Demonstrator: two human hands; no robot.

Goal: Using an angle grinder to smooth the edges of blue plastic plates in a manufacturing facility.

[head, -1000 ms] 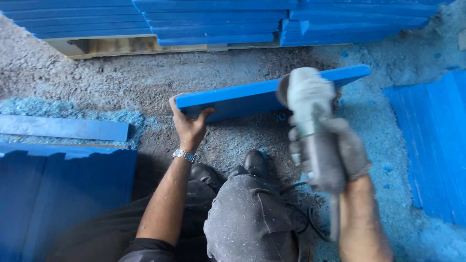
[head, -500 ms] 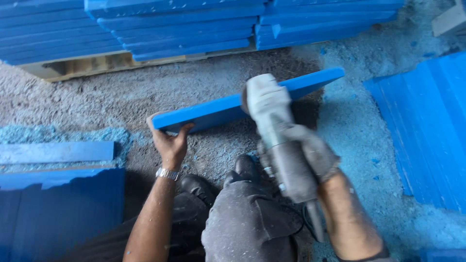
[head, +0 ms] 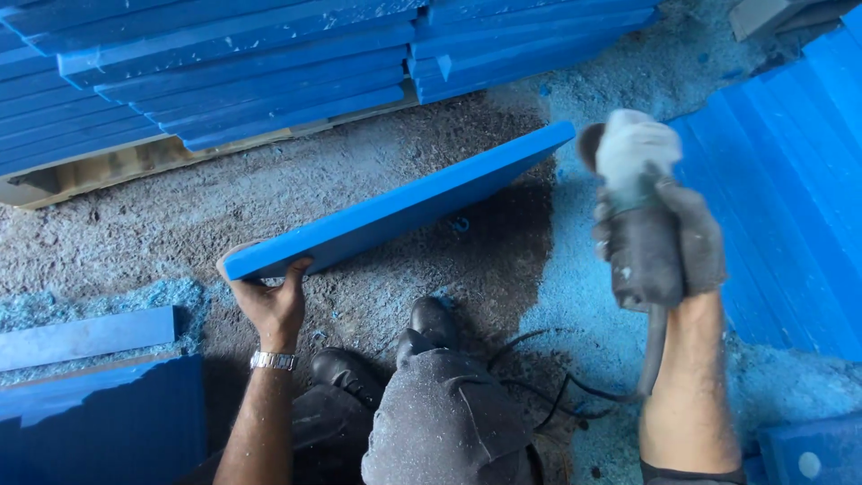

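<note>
A long blue plastic board [head: 404, 205] is held on edge above the dusty floor, its far end tilted up to the right. My left hand [head: 269, 301], with a metal watch on the wrist, grips the board's near left end from below. My gloved right hand [head: 669, 242] holds a dust-coated angle grinder [head: 633, 193] upright, its head just right of the board's far end and apart from it. The grinder's black cable [head: 575, 382] trails down to the floor.
Stacks of blue boards [head: 224, 81] lie on a wooden pallet [head: 135, 166] at the back. More blue boards lie at the right [head: 790, 189] and lower left [head: 99, 422]. Blue shavings [head: 584, 296] cover the floor. My black shoes [head: 431, 319] and grey trousers sit below.
The grinder has come off the board's top edge and moved right, past its far end. The board has tilted more steeply, and my left hand still grips its near end.
</note>
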